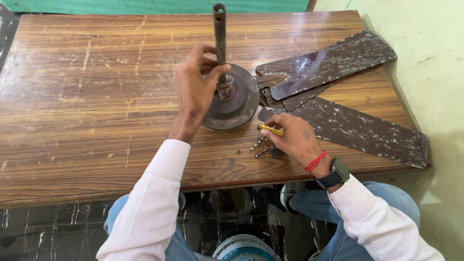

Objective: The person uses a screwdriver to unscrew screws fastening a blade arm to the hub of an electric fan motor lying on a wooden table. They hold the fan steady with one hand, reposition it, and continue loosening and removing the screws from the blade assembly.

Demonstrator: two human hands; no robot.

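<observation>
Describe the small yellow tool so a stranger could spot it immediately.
Start at the round fan motor on the wooden table. Just below its rim, the right hand pinches a short screwdriver. Its yellow handle sets it apart from the grey screws beside it.

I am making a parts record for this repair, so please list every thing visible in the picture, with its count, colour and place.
Wooden table: one, brown, scratched, fills most of the view.
Round metal fan motor with upright rod: one, dark grey-brown, table centre.
Long flat metal fan blades: three, dark brown with pale worn patches, table right, one mostly hidden beneath the others.
Small screws: several, metallic, near the front edge of the table.
Yellow-handled tool: one, in the right hand.
Black smartwatch: one, right wrist.
Red thread band: one, right wrist.
Left hand: on the motor by the rod.
Right hand: grips the tool.
</observation>
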